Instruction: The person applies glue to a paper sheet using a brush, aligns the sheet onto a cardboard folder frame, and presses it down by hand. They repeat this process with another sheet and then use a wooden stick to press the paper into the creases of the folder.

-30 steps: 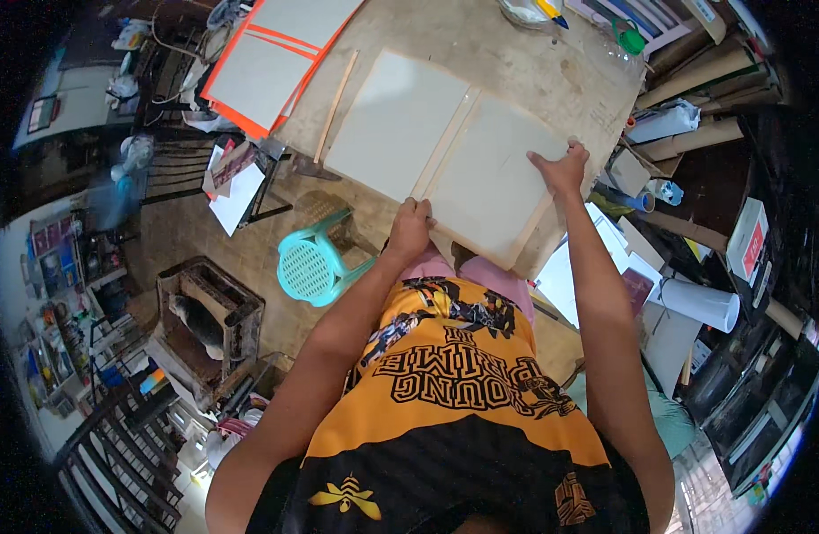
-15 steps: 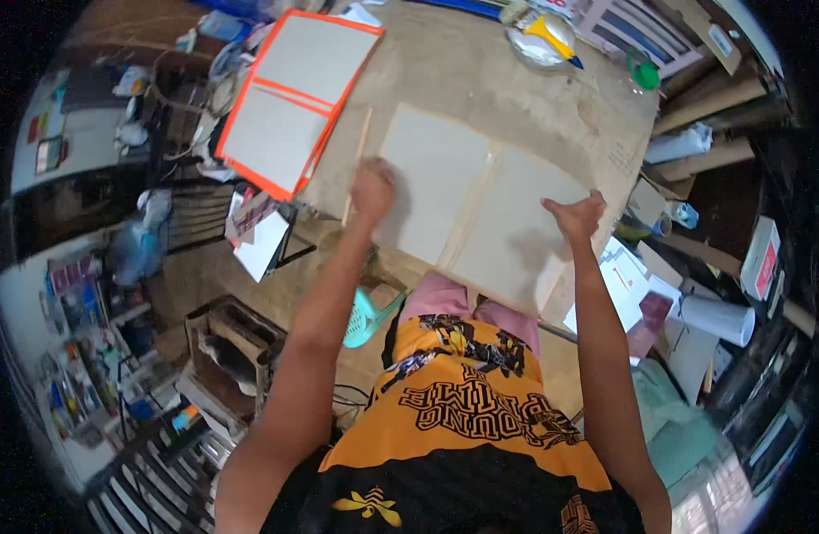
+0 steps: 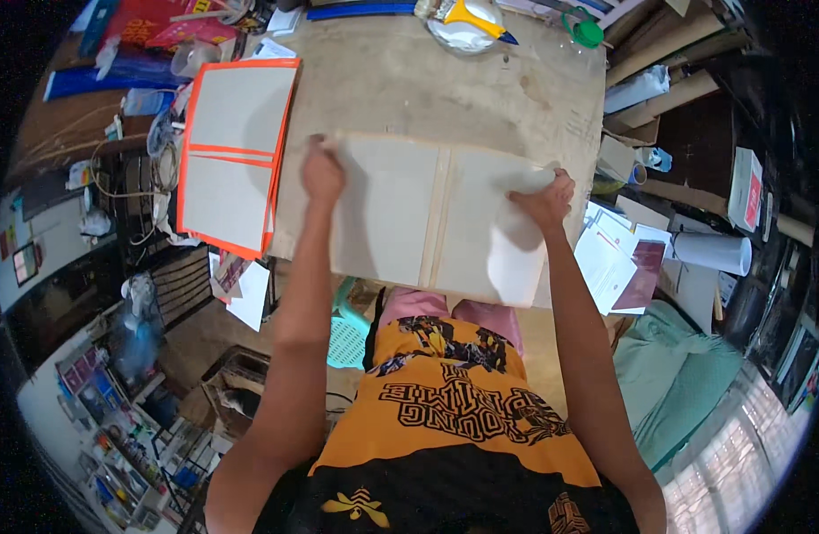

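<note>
A wide, flat folder-like cover (image 3: 383, 209) lies on the table in front of me, two pale grey boards joined by a cream strip (image 3: 440, 214) down the middle. My left hand (image 3: 323, 173) is closed at its far left corner; what the fingers hold is hidden. At the right edge, my right hand (image 3: 547, 200) has its thumb over the board and its fingers curled round the border. Left of the cover rest stacked grey boards with orange borders (image 3: 227, 187).
A yellow-handled brush (image 3: 472, 20) lies across a round container of white stuff (image 3: 463, 36) at the table's far side. A green-capped bottle (image 3: 587, 31) is at the far right. Papers (image 3: 605, 258) and a white roll (image 3: 712, 254) lie right of the table; a teal plastic seat (image 3: 347, 338) stands below.
The cover has turned from slanted to nearly square with the table's near edge, with both hands staying at its sides. A thin pale strip seen by my left hand no longer shows.
</note>
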Available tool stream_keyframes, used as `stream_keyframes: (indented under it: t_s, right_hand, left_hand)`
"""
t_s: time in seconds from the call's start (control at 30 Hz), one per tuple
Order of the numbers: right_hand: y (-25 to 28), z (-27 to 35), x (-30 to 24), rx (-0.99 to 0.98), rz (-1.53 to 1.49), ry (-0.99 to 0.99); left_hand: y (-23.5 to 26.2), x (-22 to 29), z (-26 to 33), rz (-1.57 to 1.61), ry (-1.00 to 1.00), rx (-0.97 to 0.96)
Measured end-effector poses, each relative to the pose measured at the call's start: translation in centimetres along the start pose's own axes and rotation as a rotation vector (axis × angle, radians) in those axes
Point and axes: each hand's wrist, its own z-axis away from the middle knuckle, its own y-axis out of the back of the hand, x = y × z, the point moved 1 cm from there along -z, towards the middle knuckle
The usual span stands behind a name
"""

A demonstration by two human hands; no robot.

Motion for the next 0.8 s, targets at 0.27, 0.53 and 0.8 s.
stream_keyframes:
  t_s: [0.27, 0.53, 0.8]
  right_hand:
    - [0.6, 0.7, -0.3, -0.003, 0.003, 0.057]
    - [-1.8, 0.4, -4.7, 0.018, 0.245, 0.673]
    - [-4.2, -0.2, -7.9, -0.113, 0.151, 0.683]
  left_hand:
    - [-11.3, 10.0, 9.9, 0.672, 0.052, -0.345]
    - [-9.8, 12.8, 10.6, 0.623, 0.194, -0.291]
    - [-9.9, 12.8, 10.6, 0.641, 0.223, -0.242]
